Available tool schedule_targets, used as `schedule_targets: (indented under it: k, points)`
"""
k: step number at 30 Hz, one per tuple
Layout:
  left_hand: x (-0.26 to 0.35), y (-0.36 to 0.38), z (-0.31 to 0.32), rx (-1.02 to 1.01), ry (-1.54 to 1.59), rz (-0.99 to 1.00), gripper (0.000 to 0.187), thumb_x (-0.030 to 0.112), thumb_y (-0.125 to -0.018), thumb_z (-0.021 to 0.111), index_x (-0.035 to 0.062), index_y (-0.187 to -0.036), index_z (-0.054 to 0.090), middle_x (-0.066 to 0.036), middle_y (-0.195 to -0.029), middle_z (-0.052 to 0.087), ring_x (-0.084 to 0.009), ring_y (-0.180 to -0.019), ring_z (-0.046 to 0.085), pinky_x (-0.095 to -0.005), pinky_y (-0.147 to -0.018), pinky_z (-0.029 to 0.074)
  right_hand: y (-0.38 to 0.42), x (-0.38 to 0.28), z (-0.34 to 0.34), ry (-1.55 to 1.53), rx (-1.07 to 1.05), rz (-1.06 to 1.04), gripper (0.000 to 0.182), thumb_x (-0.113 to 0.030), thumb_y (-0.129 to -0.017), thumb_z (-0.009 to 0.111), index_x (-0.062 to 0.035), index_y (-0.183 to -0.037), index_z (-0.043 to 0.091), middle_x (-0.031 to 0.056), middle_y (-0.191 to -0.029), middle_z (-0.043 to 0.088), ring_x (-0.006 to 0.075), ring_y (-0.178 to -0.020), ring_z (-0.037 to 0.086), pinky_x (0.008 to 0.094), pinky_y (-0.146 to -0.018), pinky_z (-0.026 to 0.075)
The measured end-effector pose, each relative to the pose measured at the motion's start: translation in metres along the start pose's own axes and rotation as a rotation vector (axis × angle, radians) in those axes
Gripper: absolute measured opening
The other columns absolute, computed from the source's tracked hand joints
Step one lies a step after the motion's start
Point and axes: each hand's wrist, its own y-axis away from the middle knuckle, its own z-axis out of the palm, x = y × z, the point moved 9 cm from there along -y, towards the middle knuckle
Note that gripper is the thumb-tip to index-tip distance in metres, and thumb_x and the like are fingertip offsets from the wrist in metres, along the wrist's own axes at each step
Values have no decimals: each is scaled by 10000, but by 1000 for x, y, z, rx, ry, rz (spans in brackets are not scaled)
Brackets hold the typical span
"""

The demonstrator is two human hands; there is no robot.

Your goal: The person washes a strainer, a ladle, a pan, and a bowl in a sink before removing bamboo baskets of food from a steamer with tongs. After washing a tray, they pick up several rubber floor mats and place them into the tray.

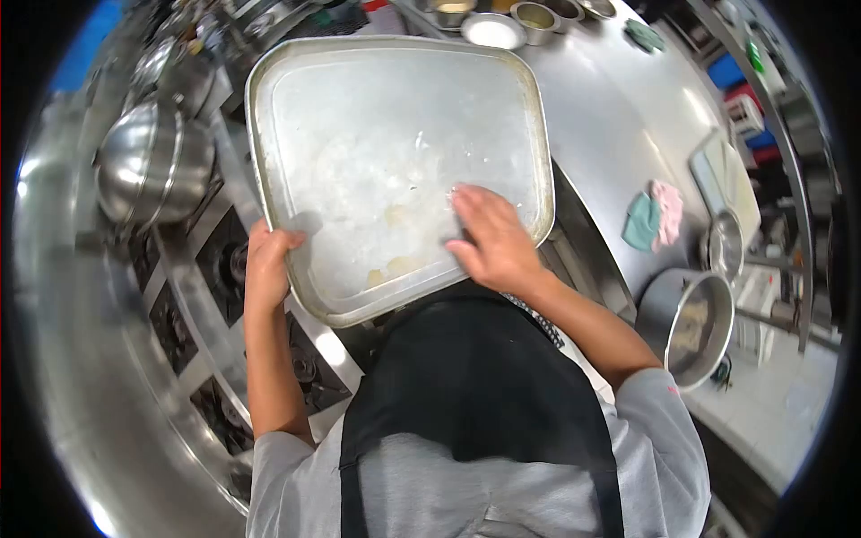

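A large rectangular metal tray (359, 134) with rounded corners and a raised, browned rim is held up in front of my body. Its surface carries small pale flecks and yellowish stains toward the near side. My left hand (267, 264) is closed around the left rim, with the thumb lying over the top face. Over the lower right part of the tray, my right hand (493, 235) lies with fingers stretched out and thumb apart. A few whitish bits show right at its fingertips.
Gas burners (224, 260) and a big round steel pot (154, 166) are on the left. Across the steel counter (596, 117) to the right are a green and a pink cloth (665, 213), a deep pot (686, 327) and cutting boards (731, 179). Several bowls (535, 22) stand at the back.
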Motion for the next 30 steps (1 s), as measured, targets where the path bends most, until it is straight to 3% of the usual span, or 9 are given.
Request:
schedule_targets:
  k: [4, 7, 9, 14, 16, 18, 20, 22, 30]
  points:
    - [14, -1, 25, -165, 165, 0, 356, 192, -756, 592, -59, -1000, 658, -97, -927, 671, -198, -852, 610, -313, -789, 475, 12, -13, 0, 114, -57, -9, 656, -323, -859, 731, 56, -1354, 525, 242, -1445, 499, 419, -1338, 466, 545, -1123, 350]
    - [10, -1, 4, -89, -112, 40, 349, 177, -776, 572, -67, -1009, 660, -119, -927, 686, -243, -886, 629, -331, -811, 478, 70, 49, 6, 338, -145, 196, 607, -342, -914, 665, 51, -1355, 527, 256, -1449, 492, 438, -1324, 475, 541, -1116, 361]
    - [13, 2, -10, -97, -554, 586, 333, 153, -794, 550, -70, -1014, 662, -144, -916, 684, -274, -866, 624, -341, -811, 475, 129, 105, 15, 353, -246, 612, 587, -355, -951, 634, 21, -1388, 523, 258, -1475, 469, 442, -1332, 467, 517, -1118, 373]
    - [50, 26, 48, -446, -353, 478, 289, 141, -795, 564, -62, -987, 634, -190, -872, 676, -302, -778, 623, -379, -762, 480, 121, 72, -5, 167, 295, 709, 668, -418, -996, 579, -24, -1505, 404, 250, -1595, 316, 435, -1473, 298, 472, -1208, 275]
    - [54, 39, 66, -556, -361, 489, 291, 139, -798, 560, -69, -992, 620, -201, -832, 662, -314, -744, 626, -396, -731, 483, 109, 86, 73, 6, -84, 548, 634, -464, -1002, 537, -30, -1462, 485, 290, -1573, 327, 450, -1471, 293, 480, -1211, 267]
    - [47, 40, 74, -557, -426, 548, 295, 136, -804, 550, -79, -997, 607, -203, -792, 637, -317, -710, 616, -408, -705, 482, 108, 59, 94, -40, -324, 669, 612, -497, -1007, 518, -57, -1432, 538, 276, -1573, 340, 439, -1462, 319, 475, -1204, 286]
    - [40, 40, 76, -494, -519, 595, 317, 132, -818, 530, -84, -1036, 608, -179, -815, 645, -279, -743, 609, -394, -743, 485, 130, 53, 96, -33, -230, 609, 609, -506, -997, 532, -80, -1433, 543, 259, -1579, 343, 439, -1453, 336, 483, -1194, 304]
    - [2, 26, 63, -477, -429, 438, 340, 134, -822, 523, -87, -1066, 610, -159, -884, 661, -251, -805, 606, -376, -786, 480, 166, 61, 88, -15, -101, 581, 595, -493, -973, 571, -95, -1416, 561, 232, -1537, 425, 414, -1403, 423, 474, -1144, 379]
    - [-132, 47, 48, -309, -280, -5, 379, 126, -803, 541, -95, -1101, 618, -115, -1011, 649, -212, -914, 569, -327, -867, 447, 454, 162, 51, 63, -646, 1241, 516, -503, -888, 623, -20, -1014, 755, 221, -1053, 726, 385, -1034, 689, 479, -929, 527]
